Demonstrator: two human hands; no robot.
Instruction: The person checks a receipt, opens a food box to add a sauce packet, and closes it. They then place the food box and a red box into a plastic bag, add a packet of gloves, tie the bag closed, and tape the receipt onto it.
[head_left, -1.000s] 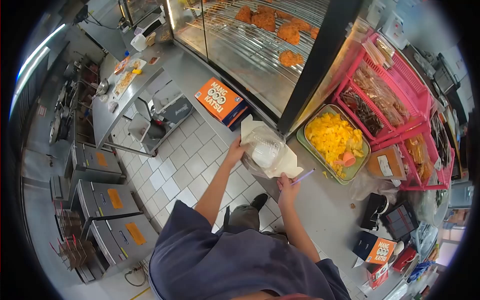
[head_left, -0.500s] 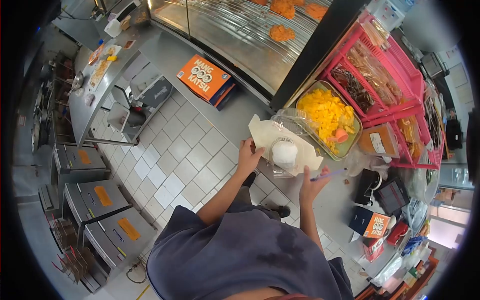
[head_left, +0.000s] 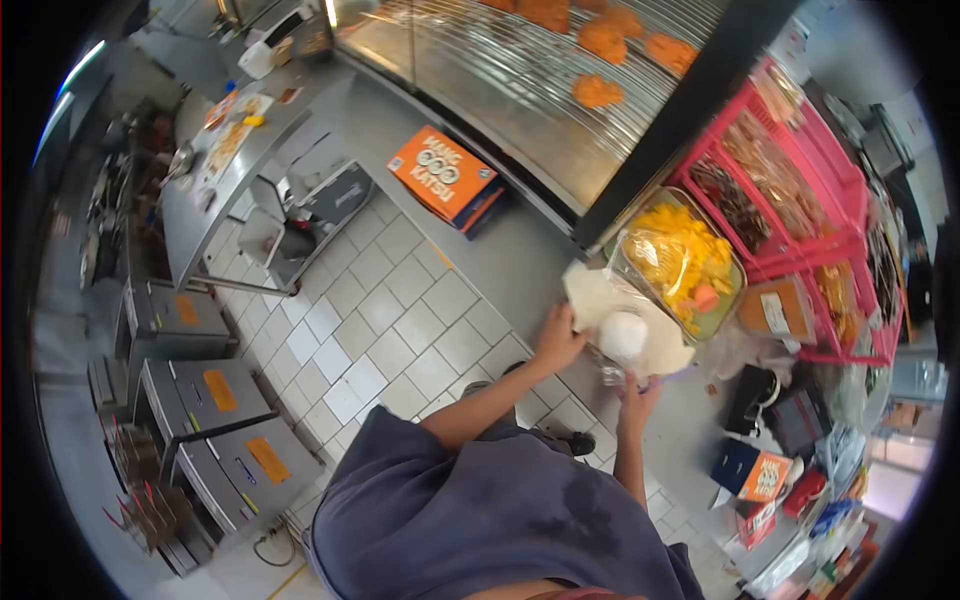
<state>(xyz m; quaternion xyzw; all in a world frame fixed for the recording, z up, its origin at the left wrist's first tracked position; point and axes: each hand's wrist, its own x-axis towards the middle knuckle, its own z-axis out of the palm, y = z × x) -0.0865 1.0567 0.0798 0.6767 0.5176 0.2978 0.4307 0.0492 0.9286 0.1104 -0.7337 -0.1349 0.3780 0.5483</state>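
Note:
My left hand [head_left: 560,338] is closed on the left edge of a cream paper sheet [head_left: 588,288]. A smooth white mound [head_left: 623,335], seemingly rice, sits on the sheet, over a clear plastic container whose raised lid [head_left: 655,255] leans over the yellow food. My right hand [head_left: 638,395] is at the near edge of the paper and container, fingers closed. A thin purplish pen [head_left: 683,374], blurred, sticks out to the right from its fingers. Just beyond the container stands a metal tray [head_left: 740,290] of chopped yellow food, with an orange-pink scoop [head_left: 705,297] in it.
An orange "Mang Katsu" box [head_left: 443,175] lies on the counter [head_left: 400,110] along the glass display case, which holds fried pieces [head_left: 598,91]. Pink racks [head_left: 790,245] with wrapped utensils stand at the right. A brown-filled tub [head_left: 778,310] is beside the tray.
The camera view has shifted, so the surroundings appear farther right and lower. My right hand has moved closer under the white mound, and the clear lid now leans farther over the yellow food.

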